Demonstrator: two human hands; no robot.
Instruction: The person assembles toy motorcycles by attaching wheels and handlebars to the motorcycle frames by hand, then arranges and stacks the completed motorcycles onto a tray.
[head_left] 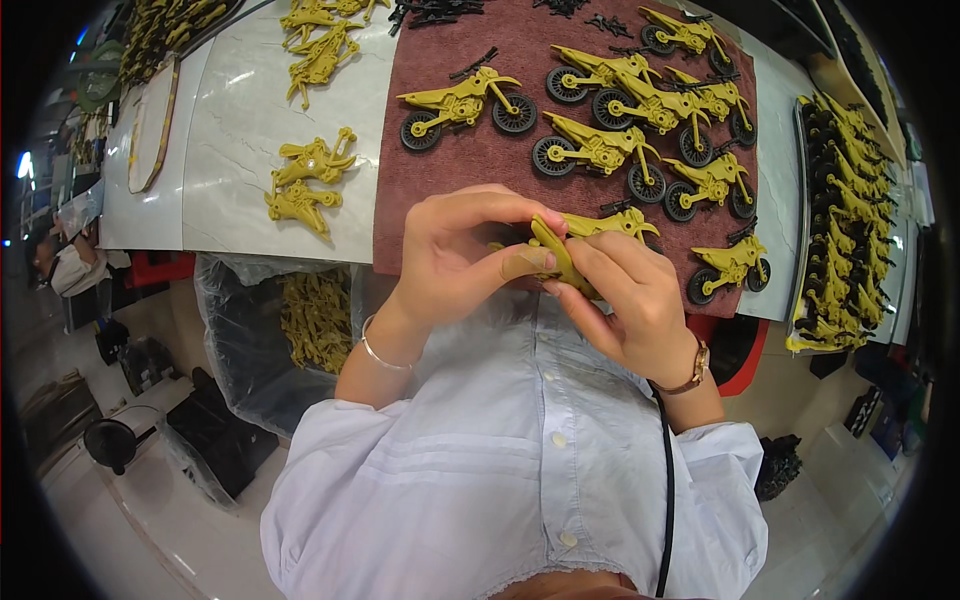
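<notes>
Between my two hands, close to my chest at the table's front edge, is a yellow toy motorbike body [553, 247]. My left hand [463, 248] is closed on its left side, thumb and fingertips pinching it. On the other side my right hand [627, 287] grips it with thumb and fingers. Fingers cover most of the part, so its lower side is hidden. Just beyond my right hand a yellow toy motorbike [622, 222] lies on the dark red cloth [455, 175]. Several more toy motorbikes [600, 150] with black wheels lie farther back on the cloth.
Yellow bodies without wheels [308, 185] lie on the white tabletop [225, 130] to the left. Black small parts [435, 12] sit at the cloth's far edge. A plastic-lined bin [240, 340] of yellow parts stands below left. At right is a tray packed with motorbikes [845, 230].
</notes>
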